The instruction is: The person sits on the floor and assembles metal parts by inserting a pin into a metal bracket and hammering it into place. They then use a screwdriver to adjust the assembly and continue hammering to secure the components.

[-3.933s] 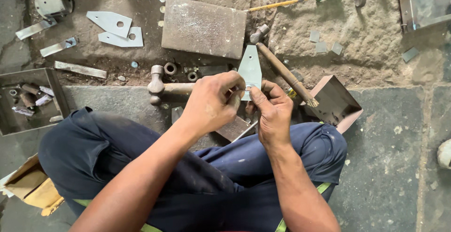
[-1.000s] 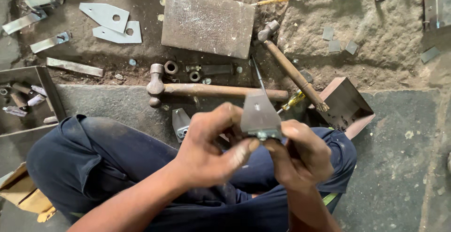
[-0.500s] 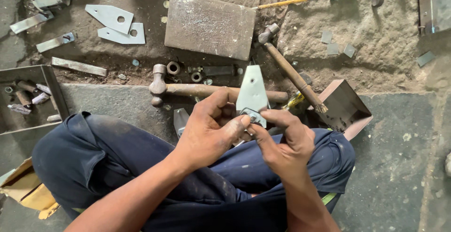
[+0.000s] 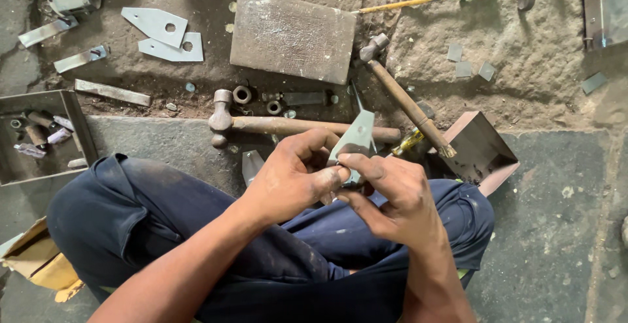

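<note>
Fingers (image 4: pixel 340 178) pinching grey metal plate (image 4: pixel 353 138)

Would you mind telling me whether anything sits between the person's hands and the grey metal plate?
Nothing visible does: the left hand and right hand both already grip the tapered grey metal plate directly at its lower end.

Rough workshop floor (image 4: pixel 562 231)

Dark smooth slabs lie near; beyond them runs pitted brown stone ground (image 4: pixel 523 81), lit by soft, even light.
</note>
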